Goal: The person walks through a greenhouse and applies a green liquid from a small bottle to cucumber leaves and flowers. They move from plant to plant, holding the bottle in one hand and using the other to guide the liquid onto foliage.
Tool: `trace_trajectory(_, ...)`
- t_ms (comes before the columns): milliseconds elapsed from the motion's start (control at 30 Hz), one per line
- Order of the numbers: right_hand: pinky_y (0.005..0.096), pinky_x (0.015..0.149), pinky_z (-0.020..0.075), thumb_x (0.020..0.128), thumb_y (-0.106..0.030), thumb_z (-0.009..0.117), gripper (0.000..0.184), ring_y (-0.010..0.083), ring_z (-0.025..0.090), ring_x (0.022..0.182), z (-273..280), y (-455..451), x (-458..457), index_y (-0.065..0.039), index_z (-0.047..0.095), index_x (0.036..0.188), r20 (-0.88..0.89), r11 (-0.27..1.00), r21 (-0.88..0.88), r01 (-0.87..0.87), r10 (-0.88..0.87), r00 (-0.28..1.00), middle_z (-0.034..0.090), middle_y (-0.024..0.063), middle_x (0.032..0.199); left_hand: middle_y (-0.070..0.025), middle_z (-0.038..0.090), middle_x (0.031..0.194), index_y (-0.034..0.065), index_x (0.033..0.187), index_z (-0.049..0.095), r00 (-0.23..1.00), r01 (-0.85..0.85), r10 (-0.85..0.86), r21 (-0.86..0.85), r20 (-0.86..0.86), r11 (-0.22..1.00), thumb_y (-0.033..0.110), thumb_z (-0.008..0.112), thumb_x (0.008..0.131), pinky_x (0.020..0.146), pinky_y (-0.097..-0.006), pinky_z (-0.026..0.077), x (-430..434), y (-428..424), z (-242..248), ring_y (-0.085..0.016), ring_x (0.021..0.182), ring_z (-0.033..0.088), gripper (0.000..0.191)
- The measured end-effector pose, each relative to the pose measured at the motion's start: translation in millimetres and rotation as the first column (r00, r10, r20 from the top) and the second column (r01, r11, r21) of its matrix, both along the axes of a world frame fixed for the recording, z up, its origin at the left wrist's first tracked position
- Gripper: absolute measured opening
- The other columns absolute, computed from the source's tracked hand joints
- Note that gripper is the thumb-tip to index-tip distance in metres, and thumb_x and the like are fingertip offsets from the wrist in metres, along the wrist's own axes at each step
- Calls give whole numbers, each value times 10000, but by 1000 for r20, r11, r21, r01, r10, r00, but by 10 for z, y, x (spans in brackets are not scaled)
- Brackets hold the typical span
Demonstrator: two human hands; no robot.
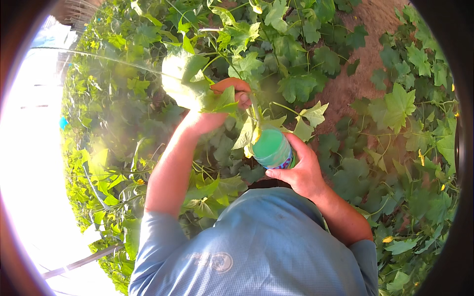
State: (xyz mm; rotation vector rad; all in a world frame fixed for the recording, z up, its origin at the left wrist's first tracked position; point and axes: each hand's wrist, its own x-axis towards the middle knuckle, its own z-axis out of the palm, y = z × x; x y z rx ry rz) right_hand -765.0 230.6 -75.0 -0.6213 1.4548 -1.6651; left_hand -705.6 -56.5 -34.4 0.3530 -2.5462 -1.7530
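My right hand (303,166) is closed around a clear plastic container (276,148) of green liquid with a coloured label. Above it, my left hand (239,92) pinches a slender young green fruit (254,107) with its fingertips. The fruit hangs down, and the yellow flower (256,135) at its lower end is at the container's rim; whether it touches the liquid cannot be told. A large sunlit leaf (189,83) covers part of my left hand and wrist. Another pale leaf (242,135) hangs just left of the container.
Leafy climbing vines (289,51) with scattered yellow flowers surround me on both sides. A thin line (111,58) crosses the upper left. Brown soil (351,74) shows between the plants at upper right. A pole (81,262) lies at lower left by a glaring bright area.
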Motion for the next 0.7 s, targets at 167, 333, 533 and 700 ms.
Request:
trace_trajectory(167,345,1059,515,771,-52,937,688,144,663,1135,83,-9,-171,2,638,1388,39,999,33,-3,2,999,736,58,1218,-72,694,1202,11,1198,713,966,-69,7,-235,-257,970,138,687,1105,948,-348,552,-139,73,-61,-166,1058,663,160)
trace_trajectory(333,334,1049,510,768,-54,940,642,136,653,1127,88,-38,-365,-5,654,1340,96,1000,-5,16,-16,995,729,44,1196,-135,725,1148,6,1126,737,893,-220,30,-377,-450,900,-36,743,984,854,-364,573,-303,149,-100,-256,994,705,148)
trace_trajectory(533,330,1051,502,775,-31,930,617,132,643,1134,86,-51,-612,-15,660,1329,78,999,8,31,-32,996,725,37,1197,-148,730,1175,-9,1137,747,868,-265,5,-454,-496,851,51,727,1042,892,-356,578,-399,145,-53,-253,1021,705,114)
trace_trajectory(700,324,1027,537,800,7,910,592,125,674,1108,93,-69,-791,-4,658,1335,106,1000,-8,23,-22,994,741,42,1199,-159,742,1132,-10,1112,753,840,-315,-17,-512,-543,799,66,749,1022,847,-355,599,-471,145,-27,-268,967,731,118)
